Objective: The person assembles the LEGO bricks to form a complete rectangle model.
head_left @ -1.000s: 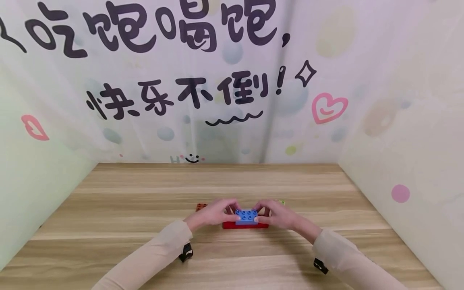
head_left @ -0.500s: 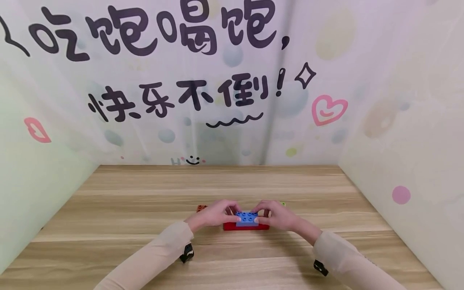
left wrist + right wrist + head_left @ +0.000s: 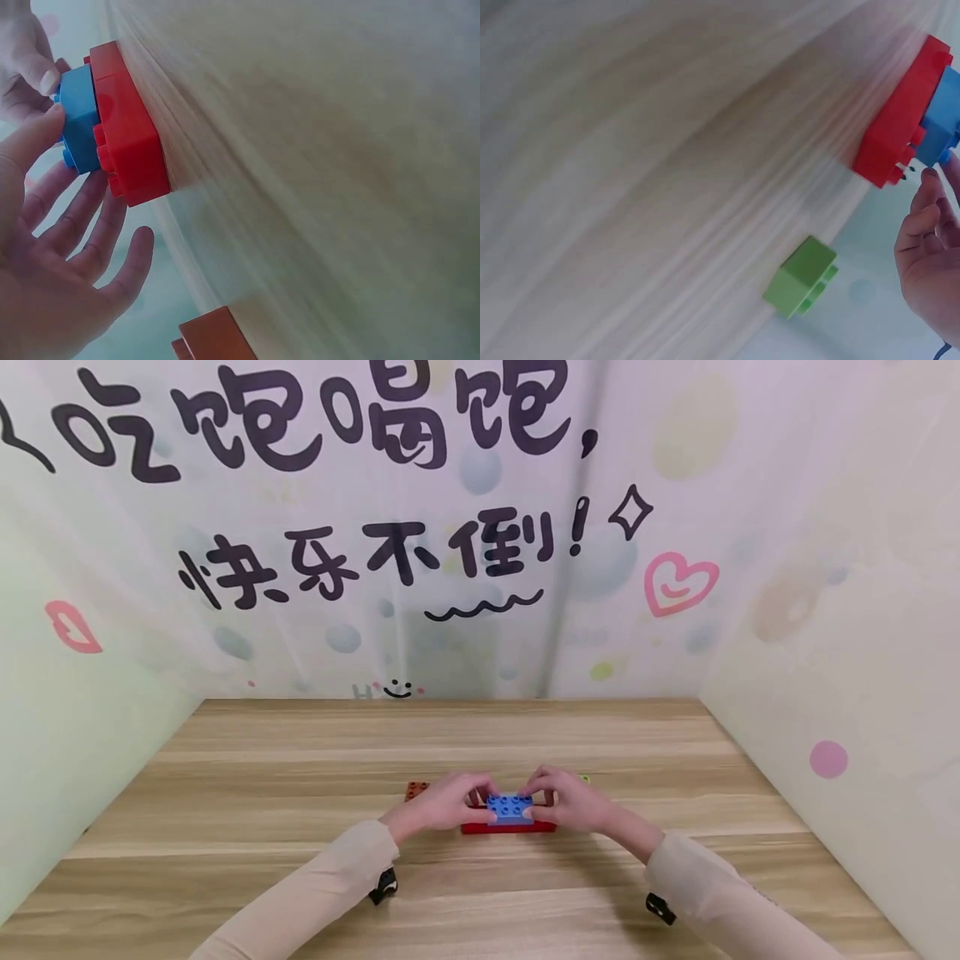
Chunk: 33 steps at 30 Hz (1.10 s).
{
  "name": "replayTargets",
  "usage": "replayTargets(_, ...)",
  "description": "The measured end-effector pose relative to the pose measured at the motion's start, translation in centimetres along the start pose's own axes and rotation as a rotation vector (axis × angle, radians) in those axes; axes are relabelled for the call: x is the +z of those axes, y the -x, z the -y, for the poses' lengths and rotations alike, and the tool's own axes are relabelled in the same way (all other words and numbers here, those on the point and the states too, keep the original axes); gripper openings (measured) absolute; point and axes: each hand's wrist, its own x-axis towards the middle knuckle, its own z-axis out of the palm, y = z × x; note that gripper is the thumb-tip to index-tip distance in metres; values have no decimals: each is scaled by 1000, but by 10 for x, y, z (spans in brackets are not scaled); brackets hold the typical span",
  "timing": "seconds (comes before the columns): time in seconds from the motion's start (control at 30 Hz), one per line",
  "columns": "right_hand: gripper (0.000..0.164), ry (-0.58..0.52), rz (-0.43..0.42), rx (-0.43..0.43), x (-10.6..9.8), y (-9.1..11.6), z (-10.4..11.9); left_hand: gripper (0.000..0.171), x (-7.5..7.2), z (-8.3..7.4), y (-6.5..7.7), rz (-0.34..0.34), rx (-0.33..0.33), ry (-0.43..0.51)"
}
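Note:
A blue toy building brick (image 3: 511,810) with studs on top sits on a longer red brick base (image 3: 508,828) in the middle of the table. My left hand (image 3: 450,800) holds the blue brick's left end between thumb and fingers; its other fingers spread behind, as the left wrist view shows. At the opposite end my right hand (image 3: 573,802) pinches the same brick. Seen from the left wrist, the red base (image 3: 129,127) shows a seam near its far end, and the blue brick (image 3: 79,118) lies against its studs. Fingers hide parts of both ends.
An orange-brown brick (image 3: 416,789) lies on the wooden table (image 3: 480,893) behind my left hand. A green brick (image 3: 802,276) lies to the right of the red base, mostly hidden by my right hand in the head view. Printed walls enclose the back and sides.
My right hand's knuckles have risen slightly, and its thumb has shifted a little left on the blue brick. The left hand and the bricks stay in place.

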Motion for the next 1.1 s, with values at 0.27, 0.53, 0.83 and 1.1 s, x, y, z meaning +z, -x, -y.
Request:
replayTargets(0.27,22,70,-9,-11,0,-2,6,29,0,-1,-2,-1,14,6)
replayTargets(0.53,23,72,-20,-21,1,-2,9,28,1,-1,0,-19,23,-16)
replayTargets(0.83,24,46,-12,-27,2,0,5,28,2,-2,1,-12,2,0)
replayTargets(1.1,24,-21,20,-37,-8,5,7,24,0,-3,1,-14,24,20)
